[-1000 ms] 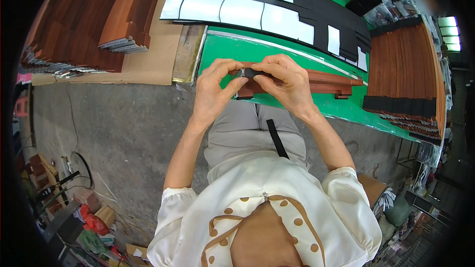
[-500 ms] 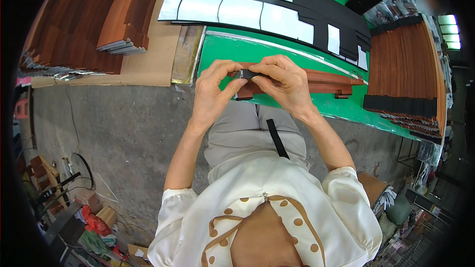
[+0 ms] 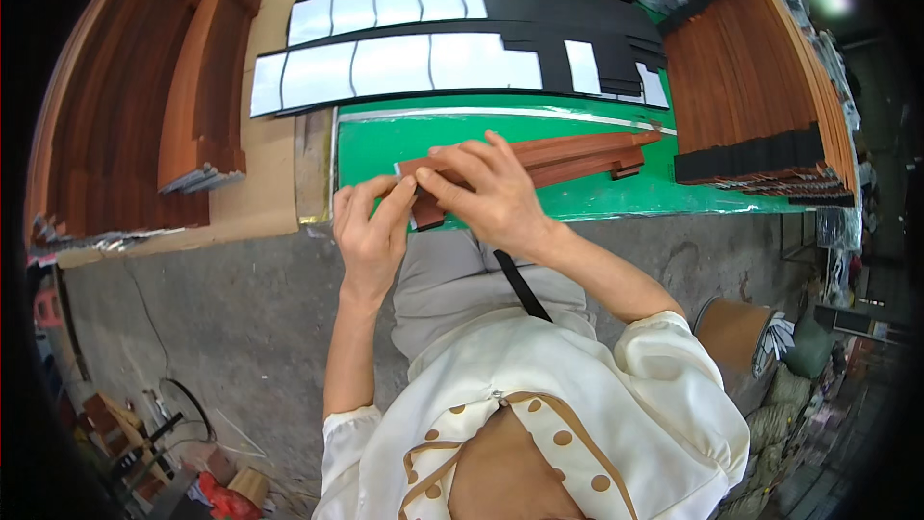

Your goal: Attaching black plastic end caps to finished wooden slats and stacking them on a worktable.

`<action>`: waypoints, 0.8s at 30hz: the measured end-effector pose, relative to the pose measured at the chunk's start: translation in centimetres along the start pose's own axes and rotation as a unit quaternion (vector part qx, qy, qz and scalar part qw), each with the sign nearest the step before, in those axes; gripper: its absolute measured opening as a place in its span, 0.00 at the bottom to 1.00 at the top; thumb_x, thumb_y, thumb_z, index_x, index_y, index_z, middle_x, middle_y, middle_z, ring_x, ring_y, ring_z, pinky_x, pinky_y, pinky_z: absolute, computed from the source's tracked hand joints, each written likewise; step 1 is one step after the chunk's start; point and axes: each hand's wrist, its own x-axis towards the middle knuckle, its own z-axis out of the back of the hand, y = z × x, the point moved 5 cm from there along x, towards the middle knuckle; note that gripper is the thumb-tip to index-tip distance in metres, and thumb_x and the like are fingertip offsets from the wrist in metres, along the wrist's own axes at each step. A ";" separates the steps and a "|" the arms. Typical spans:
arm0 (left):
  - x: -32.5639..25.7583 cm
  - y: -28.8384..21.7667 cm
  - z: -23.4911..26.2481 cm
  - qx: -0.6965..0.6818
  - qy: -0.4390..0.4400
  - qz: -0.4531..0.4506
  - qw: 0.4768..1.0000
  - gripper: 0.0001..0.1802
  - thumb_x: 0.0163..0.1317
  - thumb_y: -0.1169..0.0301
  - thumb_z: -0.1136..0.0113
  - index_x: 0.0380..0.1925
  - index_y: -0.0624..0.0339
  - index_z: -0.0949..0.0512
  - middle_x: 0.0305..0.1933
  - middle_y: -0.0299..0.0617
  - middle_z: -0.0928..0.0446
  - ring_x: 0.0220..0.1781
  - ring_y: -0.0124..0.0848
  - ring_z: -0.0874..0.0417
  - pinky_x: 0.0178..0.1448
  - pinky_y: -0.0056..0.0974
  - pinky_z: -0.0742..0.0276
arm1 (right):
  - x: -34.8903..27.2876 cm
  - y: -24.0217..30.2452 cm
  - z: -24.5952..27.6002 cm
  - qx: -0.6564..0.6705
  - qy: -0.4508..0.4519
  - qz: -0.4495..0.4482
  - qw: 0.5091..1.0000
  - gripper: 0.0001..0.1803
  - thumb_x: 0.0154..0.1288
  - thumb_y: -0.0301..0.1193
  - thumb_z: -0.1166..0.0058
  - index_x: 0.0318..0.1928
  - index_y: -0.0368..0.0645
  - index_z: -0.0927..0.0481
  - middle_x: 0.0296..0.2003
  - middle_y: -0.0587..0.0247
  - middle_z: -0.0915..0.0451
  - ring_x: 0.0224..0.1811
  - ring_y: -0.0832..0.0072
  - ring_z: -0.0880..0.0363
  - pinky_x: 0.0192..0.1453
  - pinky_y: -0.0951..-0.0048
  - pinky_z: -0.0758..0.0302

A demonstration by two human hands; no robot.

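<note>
A reddish-brown wood-grain profile (image 3: 568,156) lies along the near edge of the green-topped table (image 3: 371,149), its left end under my hands. My left hand (image 3: 371,236) is closed at that end, thumb and index finger pinched together. From the right, my right hand (image 3: 493,195) meets it, thumb and index finger pressed together and the other fingers raised. Between the fingertips a dark bit of a small black strip (image 3: 420,190) shows; the fingers cover most of it. Small dark pieces sit under both ends of the profile.
Behind the profile lie black strips (image 3: 568,14), partly covered by white sheets (image 3: 385,67). Stacked brown profiles (image 3: 751,67) with black ends stand at the right. More brown profiles (image 3: 120,106) fill the left on cardboard (image 3: 269,149). A brown drum (image 3: 729,329) stands on the floor.
Both hands have moved left and slightly nearer in the view, to the profile's left end. The black strip, plainly visible between them before, is now mostly covered. The whole view has shifted.
</note>
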 end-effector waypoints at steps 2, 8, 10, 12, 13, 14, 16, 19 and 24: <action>0.0 -0.3 -0.1 0.030 0.005 -0.031 0.999 0.17 0.47 0.80 0.36 0.40 0.58 0.21 0.35 0.41 0.23 0.33 0.36 0.24 0.41 0.39 0.31 | -0.4 0.2 -0.3 0.004 0.020 -0.026 0.999 0.23 0.49 0.24 0.44 0.50 0.47 0.24 0.50 0.59 0.28 0.51 0.62 0.29 0.55 0.43 0.36; 1.2 -1.2 -0.5 0.116 0.021 -0.081 0.990 0.17 0.47 0.80 0.37 0.41 0.60 0.22 0.35 0.42 0.24 0.33 0.37 0.23 0.39 0.41 0.30 | -0.3 -0.4 -1.0 -0.008 0.028 -0.033 0.999 0.25 0.49 0.25 0.40 0.52 0.44 0.26 0.54 0.57 0.31 0.56 0.58 0.33 0.58 0.39 0.42; 1.3 -1.5 -0.5 0.162 0.047 -0.099 0.981 0.18 0.47 0.80 0.37 0.42 0.61 0.23 0.37 0.44 0.24 0.33 0.38 0.23 0.39 0.41 0.30 | -0.3 -0.3 -0.9 0.014 0.033 -0.040 0.999 0.26 0.50 0.25 0.40 0.52 0.44 0.27 0.54 0.56 0.32 0.57 0.58 0.34 0.57 0.38 0.42; 1.2 -1.8 -0.3 0.168 0.066 -0.117 0.977 0.19 0.47 0.80 0.37 0.42 0.62 0.24 0.38 0.45 0.24 0.34 0.40 0.23 0.40 0.41 0.30 | -0.4 -0.8 0.0 0.027 0.047 -0.044 0.998 0.27 0.49 0.26 0.39 0.53 0.44 0.27 0.55 0.56 0.32 0.58 0.57 0.35 0.57 0.38 0.42; 1.3 -1.8 -0.2 0.172 0.091 -0.100 0.976 0.18 0.47 0.80 0.37 0.42 0.62 0.24 0.39 0.45 0.24 0.34 0.40 0.24 0.41 0.42 0.30 | -0.2 -1.0 0.9 0.075 0.060 -0.036 0.995 0.27 0.49 0.26 0.39 0.53 0.43 0.28 0.56 0.56 0.33 0.58 0.57 0.35 0.58 0.41 0.41; 1.4 -1.9 0.0 0.177 0.116 -0.084 0.974 0.18 0.47 0.80 0.37 0.42 0.62 0.24 0.39 0.46 0.24 0.35 0.41 0.24 0.41 0.42 0.31 | 0.0 -1.4 2.0 0.124 0.072 -0.027 0.989 0.27 0.49 0.27 0.39 0.53 0.43 0.28 0.57 0.56 0.34 0.58 0.57 0.35 0.60 0.44 0.41; 2.3 -1.9 0.5 0.155 0.148 -0.051 0.975 0.16 0.50 0.78 0.37 0.42 0.62 0.24 0.43 0.47 0.25 0.41 0.43 0.24 0.46 0.44 0.30 | 0.5 -4.6 4.9 0.105 0.047 -0.027 0.993 0.25 0.50 0.26 0.39 0.53 0.43 0.26 0.49 0.56 0.26 0.50 0.60 0.26 0.54 0.59 0.29; 5.7 -1.2 1.1 -0.009 0.251 0.097 0.963 0.12 0.58 0.71 0.41 0.42 0.62 0.23 0.50 0.49 0.26 0.54 0.48 0.28 0.58 0.45 0.34 | 0.6 -12.1 9.0 0.077 0.032 -0.076 0.994 0.15 0.56 0.23 0.44 0.46 0.41 0.22 0.40 0.58 0.20 0.41 0.61 0.21 0.43 0.65 0.23; 12.4 0.2 -6.9 0.062 0.367 0.006 0.928 0.13 0.59 0.70 0.43 0.44 0.59 0.24 0.58 0.47 0.29 0.58 0.45 0.28 0.60 0.48 0.34 | 1.4 -22.5 4.6 -0.069 0.198 -0.095 0.973 0.08 0.58 0.25 0.46 0.39 0.39 0.22 0.36 0.57 0.22 0.38 0.58 0.22 0.39 0.62 0.24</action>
